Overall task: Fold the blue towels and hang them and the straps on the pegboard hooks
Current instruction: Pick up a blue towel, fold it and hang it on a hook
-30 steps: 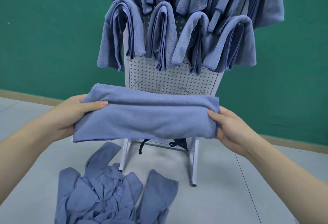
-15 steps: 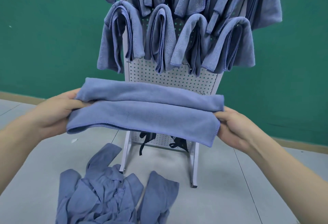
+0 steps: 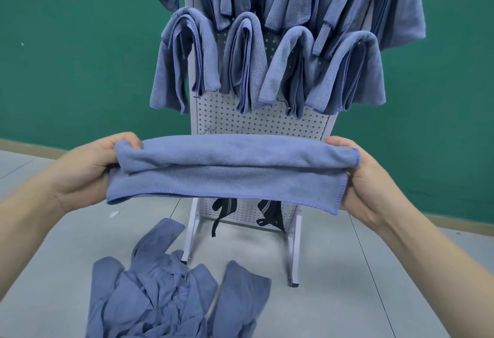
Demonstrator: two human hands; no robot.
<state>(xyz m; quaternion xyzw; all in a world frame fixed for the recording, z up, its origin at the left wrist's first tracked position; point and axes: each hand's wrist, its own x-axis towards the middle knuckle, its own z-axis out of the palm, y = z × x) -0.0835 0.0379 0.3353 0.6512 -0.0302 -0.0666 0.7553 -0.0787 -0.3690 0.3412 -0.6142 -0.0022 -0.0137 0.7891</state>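
Folded blue towel stretched level before the towel-hung pegboard, black straps below.

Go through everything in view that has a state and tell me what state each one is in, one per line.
Held towel: folded lengthwise, stretched level in the air between both hands.
Left hand: grips the towel's left end.
Right hand: grips the towel's right end.
Hung towels: folded, draped on the pegboard.
Towel pile: crumpled, unfolded, on the floor.
Black straps: hanging low on the pegboard.
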